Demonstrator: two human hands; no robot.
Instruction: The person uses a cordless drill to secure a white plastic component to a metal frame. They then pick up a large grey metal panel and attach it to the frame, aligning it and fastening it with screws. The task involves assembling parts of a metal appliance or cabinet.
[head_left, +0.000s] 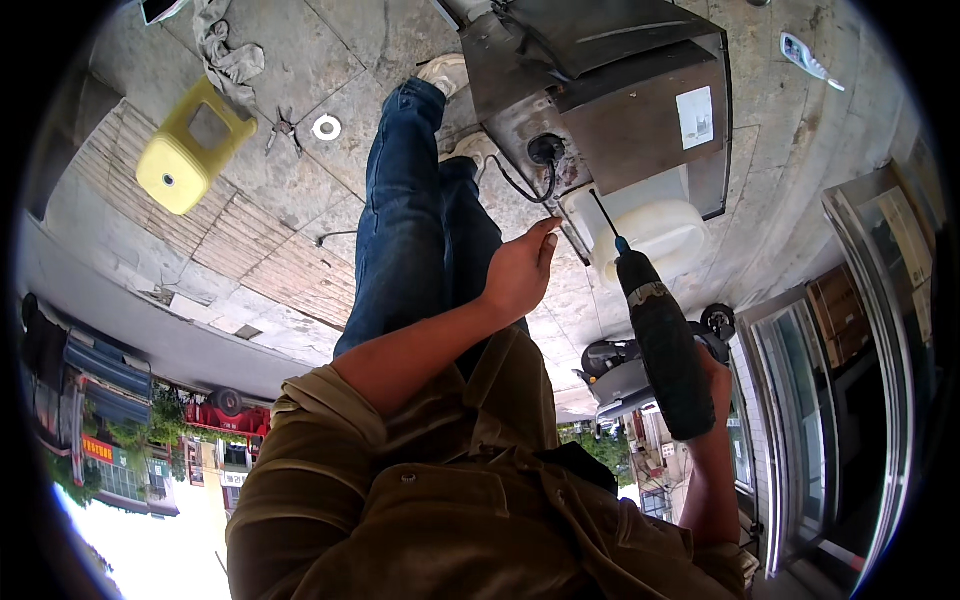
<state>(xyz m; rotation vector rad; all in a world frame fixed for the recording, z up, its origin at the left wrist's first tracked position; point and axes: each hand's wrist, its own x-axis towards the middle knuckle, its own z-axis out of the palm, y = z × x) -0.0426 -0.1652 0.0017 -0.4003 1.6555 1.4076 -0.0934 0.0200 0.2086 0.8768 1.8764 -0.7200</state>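
Observation:
My right hand (716, 378) is wrapped round a dark cordless drill (660, 330). The drill's long thin bit points up towards the near edge of a large dark metal appliance casing (635, 115). Left of the drill is my left hand (520, 268), thumb and fingertips drawn together beside the casing's near corner. Whatever lies between those fingertips is too small to make out. A black round fitting with a cord (545, 150) sits on the casing's side, the cord looping down close to my left hand. Below the casing is a whitish plastic stool (655, 235), partly hidden.
On the paved ground to the left are a yellow plastic stool (185, 160), pliers (284, 130), a white tape roll (326, 127) and a grey rag (232, 60). A white-and-blue object (808, 60) lies far right. Glass-and-metal doors (790, 400) stand along the right. A scooter (620, 370) is parked behind the drill.

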